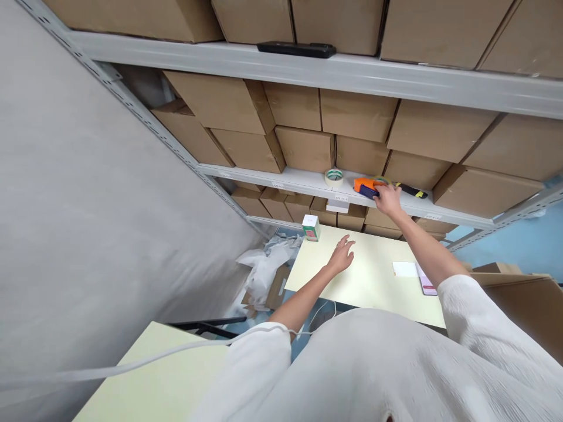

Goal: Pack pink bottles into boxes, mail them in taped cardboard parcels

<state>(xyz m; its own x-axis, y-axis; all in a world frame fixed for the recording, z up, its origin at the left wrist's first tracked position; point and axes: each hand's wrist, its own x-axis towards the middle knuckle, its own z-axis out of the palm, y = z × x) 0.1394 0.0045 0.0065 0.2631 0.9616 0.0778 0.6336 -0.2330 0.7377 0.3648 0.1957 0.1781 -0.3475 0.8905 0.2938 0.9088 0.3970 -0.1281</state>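
Observation:
My right hand [389, 199] reaches up to the middle shelf, its fingers closed around the right end of an orange and dark-blue handheld tool [364, 186]; the exact kind is hard to make out. A black and yellow utility knife [411, 190] lies just right of that hand. To the left, a roll of tape [334, 177] rests on the same shelf. Over the pale table [369, 269] my left hand [341, 255] is held with fingers apart and nothing in it. A small white and green box [311, 228] stands at the table's far left corner.
Cardboard boxes [358, 114] fill the metal shelving ahead. A black phone-like object [296, 49] lies on the upper shelf edge. White paper [404, 269] and a phone [427, 286] are on the table's right. A white cable [176, 348] crosses at left; an open carton [523, 305] stands at right.

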